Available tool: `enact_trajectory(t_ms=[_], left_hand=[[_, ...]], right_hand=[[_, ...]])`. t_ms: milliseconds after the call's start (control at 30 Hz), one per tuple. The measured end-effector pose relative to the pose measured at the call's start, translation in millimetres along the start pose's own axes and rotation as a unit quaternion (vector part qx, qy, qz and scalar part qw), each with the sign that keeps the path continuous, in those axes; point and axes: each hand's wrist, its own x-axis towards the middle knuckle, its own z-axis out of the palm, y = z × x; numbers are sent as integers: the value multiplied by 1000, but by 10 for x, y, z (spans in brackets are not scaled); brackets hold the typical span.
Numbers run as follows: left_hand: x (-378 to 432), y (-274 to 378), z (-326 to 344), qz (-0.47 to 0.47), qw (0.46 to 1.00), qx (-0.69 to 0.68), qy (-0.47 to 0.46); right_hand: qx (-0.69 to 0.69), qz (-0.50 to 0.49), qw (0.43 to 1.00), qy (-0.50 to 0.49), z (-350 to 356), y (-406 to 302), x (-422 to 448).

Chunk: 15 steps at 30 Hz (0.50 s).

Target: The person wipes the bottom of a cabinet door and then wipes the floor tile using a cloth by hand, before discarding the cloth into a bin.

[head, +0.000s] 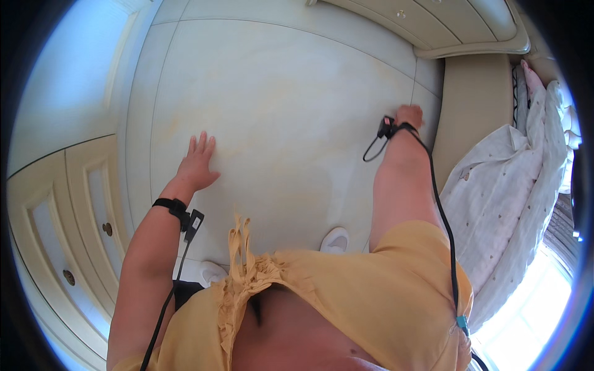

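My left hand (199, 162) is spread above the pale tiled floor (278, 116), its fingers apart and nothing in it. A black wrist strap with a small device (192, 225) and a cable sits on that forearm. My right hand (409, 116) is out to the right, near the beige side of a bed (478, 102); its fingers look curled, and whether it holds anything cannot be told. Another black strap and device (386, 127) with a looped cable are on the right wrist. Two light shoes, one of them the right shoe (335, 240), show below my yellow top (371, 287).
A cream drawer cabinet (436, 28) stands at the top right. White patterned bedding (496, 208) hangs over the bed's edge at right, near a bright window (524, 306). Cream cabinet doors with round knobs (107, 229) line the left. A black cable runs along each arm.
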Motion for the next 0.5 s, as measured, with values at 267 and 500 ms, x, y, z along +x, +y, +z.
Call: enact_trajectory(t_ms=[267, 500], left_hand=[[18, 8, 9, -10, 1000, 6, -15], [102, -175, 193, 23, 999, 18, 19]], right_hand=[[115, -429, 887, 131, 399, -2905, -1342], [65, -735, 675, 19, 588, -2421, -3672]])
